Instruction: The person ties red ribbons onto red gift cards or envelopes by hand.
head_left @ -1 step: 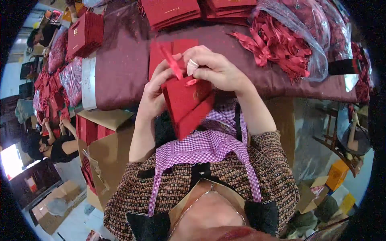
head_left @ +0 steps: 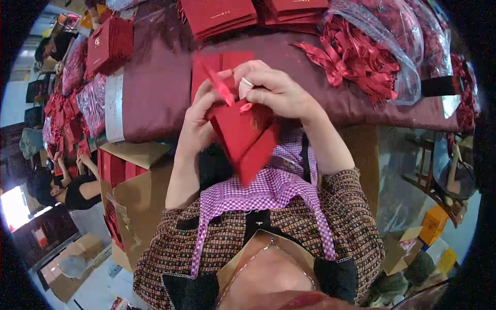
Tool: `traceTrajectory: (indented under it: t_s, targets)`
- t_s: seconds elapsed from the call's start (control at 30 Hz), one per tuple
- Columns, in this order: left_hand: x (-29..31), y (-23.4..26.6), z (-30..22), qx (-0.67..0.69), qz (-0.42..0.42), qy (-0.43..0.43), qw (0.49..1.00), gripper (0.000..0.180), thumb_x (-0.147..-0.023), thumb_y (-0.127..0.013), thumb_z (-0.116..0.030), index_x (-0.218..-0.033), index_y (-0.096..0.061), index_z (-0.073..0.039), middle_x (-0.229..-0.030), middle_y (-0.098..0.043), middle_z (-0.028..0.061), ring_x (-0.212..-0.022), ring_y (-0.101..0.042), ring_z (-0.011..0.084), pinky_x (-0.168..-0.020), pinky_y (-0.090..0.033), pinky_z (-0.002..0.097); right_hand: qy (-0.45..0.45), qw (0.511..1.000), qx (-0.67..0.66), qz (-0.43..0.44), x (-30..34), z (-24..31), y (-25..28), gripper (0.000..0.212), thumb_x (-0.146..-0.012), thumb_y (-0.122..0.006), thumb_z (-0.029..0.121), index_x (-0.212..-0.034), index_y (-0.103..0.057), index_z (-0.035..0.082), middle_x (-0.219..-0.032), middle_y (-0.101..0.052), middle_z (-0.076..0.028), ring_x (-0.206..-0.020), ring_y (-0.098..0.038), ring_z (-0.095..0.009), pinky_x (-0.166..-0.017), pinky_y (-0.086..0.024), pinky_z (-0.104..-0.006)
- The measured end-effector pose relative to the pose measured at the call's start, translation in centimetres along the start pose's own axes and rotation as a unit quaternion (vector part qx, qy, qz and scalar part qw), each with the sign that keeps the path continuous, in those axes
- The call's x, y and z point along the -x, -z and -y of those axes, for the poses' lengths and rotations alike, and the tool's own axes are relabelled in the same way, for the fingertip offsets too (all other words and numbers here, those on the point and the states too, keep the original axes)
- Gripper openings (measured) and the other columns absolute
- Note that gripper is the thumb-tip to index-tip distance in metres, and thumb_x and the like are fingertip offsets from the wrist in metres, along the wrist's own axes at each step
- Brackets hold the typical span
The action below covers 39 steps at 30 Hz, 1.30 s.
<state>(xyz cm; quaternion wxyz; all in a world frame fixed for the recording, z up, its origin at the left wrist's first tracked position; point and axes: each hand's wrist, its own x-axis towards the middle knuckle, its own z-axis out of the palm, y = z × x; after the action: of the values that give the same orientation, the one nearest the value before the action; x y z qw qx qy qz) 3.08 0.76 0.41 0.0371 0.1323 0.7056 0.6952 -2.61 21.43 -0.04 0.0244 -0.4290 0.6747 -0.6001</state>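
Note:
A small red paper gift bag (head_left: 237, 129) is held in front of me at the table's near edge, tilted with its lower end toward my apron. My left hand (head_left: 196, 119) grips its upper left side, fingers curled round the edge. My right hand (head_left: 284, 95) pinches at the bag's top rim; a white wrap covers one fingertip. A red ribbon (head_left: 222, 89), blurred, stands up between the hands, and a short loop of ribbon shows at the rim under my right fingers. Behind my hands a flat red bag (head_left: 201, 77) lies on the table, partly hidden.
Stacks of flat red bags (head_left: 219, 18) lie at the far side of the dark red tablecloth (head_left: 155, 98). Loose red ribbons (head_left: 356, 67) spill from a clear plastic bag at the right. An open cardboard box (head_left: 142, 191) with red bags stands at my left. Other people work farther left.
The bag's lower end has swung down toward my apron and its side fold has spread a little. Both hands keep their grip, nearly in place.

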Motion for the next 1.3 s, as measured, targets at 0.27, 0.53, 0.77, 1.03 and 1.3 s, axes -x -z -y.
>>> traceTrajectory:
  t_s: [0.27,0.53,0.77,1.03,1.3]
  targets:
    - [-0.3,0.7,0.6,0.070,-0.131,0.054,0.987,0.008,-0.085,-0.062,0.002,-0.089,-0.057,-0.003,-0.081,-0.056,-0.0045,-0.074,-0.051,0.0041,-0.064,-0.041,0.0183,0.004,0.949,0.262,-0.177,-0.3,-4.0,3.2,0.016,-0.079,-0.064,0.011,-0.094,-0.065,0.007,-0.096,-0.065,-0.012,-0.096,-0.060,-0.031,-0.084,-0.047,-0.0398]
    - [-1.3,2.0,2.5,0.001,-0.196,0.080,0.977,0.017,-0.086,-0.064,-0.007,-0.099,-0.061,0.004,-0.084,-0.063,0.0020,-0.077,-0.056,0.0076,-0.071,-0.046,0.0216,-0.227,0.740,0.627,-0.088,1.9,-6.3,7.3,0.010,-0.084,-0.059,0.019,-0.089,-0.061,0.011,-0.090,-0.060,-0.007,-0.092,-0.057,-0.030,-0.079,-0.042,-0.0467]
    - [-1.4,2.1,1.9,0.045,-0.187,0.116,0.974,0.023,-0.087,-0.060,-0.001,-0.109,-0.060,0.007,-0.092,-0.067,0.0064,-0.082,-0.060,0.0084,-0.074,-0.048,0.0216,-0.108,0.821,0.520,-0.210,1.3,-5.7,7.0,0.007,-0.087,-0.055,0.014,-0.091,-0.061,0.013,-0.088,-0.064,-0.005,-0.088,-0.059,-0.025,-0.082,-0.040,-0.0417]
    - [-1.1,1.7,1.9,-0.038,-0.207,0.087,0.974,0.022,-0.087,-0.061,-0.002,-0.107,-0.060,0.008,-0.088,-0.066,0.0043,-0.079,-0.057,0.0063,-0.071,-0.047,0.0211,-0.037,0.932,0.280,-0.229,-1.6,0.0,-0.4,0.012,-0.076,-0.067,0.005,-0.087,-0.064,0.007,-0.086,-0.066,-0.007,-0.086,-0.061,-0.026,-0.077,-0.044,-0.0361]
    - [-1.0,1.0,0.9,-0.088,-0.208,0.051,0.973,0.021,-0.085,-0.062,-0.001,-0.105,-0.061,0.006,-0.083,-0.062,0.0020,-0.075,-0.054,0.0059,-0.069,-0.046,0.0214,-0.019,0.930,0.300,-0.211,-1.8,-0.8,-4.3,0.010,-0.075,-0.069,0.008,-0.084,-0.065,0.010,-0.082,-0.063,-0.003,-0.084,-0.058,-0.021,-0.083,-0.037,-0.0354]
